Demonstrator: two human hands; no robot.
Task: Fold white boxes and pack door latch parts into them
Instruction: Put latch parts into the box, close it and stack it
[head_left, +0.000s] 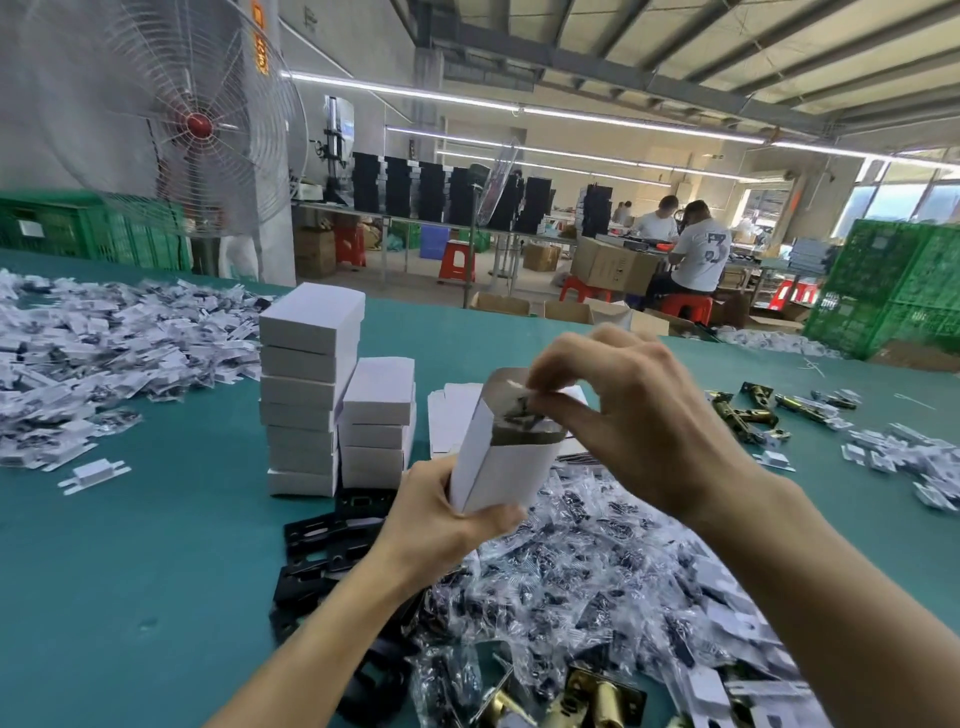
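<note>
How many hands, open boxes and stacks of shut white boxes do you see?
Hands: 2, left hand and right hand
Open box: 1
Stacks of shut white boxes: 2, tall stack and short stack
Total: 5

We are gripping an upright open white box (498, 467) with our left hand (441, 514) while our right hand (623, 410) is pinching what looks like a bagged part (524, 408) at its mouth.

Open white box (498, 467) upright at centre, top flap raised, small bag (522, 410) of dark parts at its mouth. Left of it, 2 stacks of closed white boxes (306, 389), taller one on the left. Near right, heap of clear bagged parts (597, 571); brass latches (753, 415) far right.
</note>
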